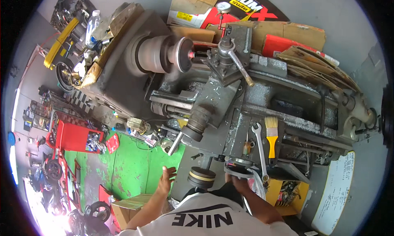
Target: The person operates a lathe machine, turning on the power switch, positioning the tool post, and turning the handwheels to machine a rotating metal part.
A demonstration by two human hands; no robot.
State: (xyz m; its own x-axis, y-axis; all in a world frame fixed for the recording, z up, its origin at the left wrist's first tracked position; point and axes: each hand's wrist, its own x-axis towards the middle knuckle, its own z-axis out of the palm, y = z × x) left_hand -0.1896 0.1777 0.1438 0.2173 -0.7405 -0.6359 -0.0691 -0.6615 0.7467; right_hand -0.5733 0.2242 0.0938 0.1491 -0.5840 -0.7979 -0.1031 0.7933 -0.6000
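My left hand (167, 178) is open, fingers apart, left of a dark round wheel (201, 177) with a yellowish band. My right hand (236, 182) reaches up to a dark handwheel (236, 170); its fingers are hidden beneath it. Above, on a metal lathe, the chuck (152, 53) looks blurred, facing a tool post (225, 45) with a long handle (240, 65) and a dial gauge (223, 7). The compound slide's crank (175, 143) points down-left. A brush (271, 139) and an open-end wrench (260, 152) lie on the carriage beside a small tool (247, 145). Metal shavings coat the bed.
Cardboard pieces (312, 63) lean behind the lathe. A cluttered box (96, 69) sits at upper left. Red tool cabinet (72, 135), motorcycles (53, 170) and green floor (137, 174) appear at left. A yellow box of tools (301, 195) and a whiteboard (336, 189) stand at right.
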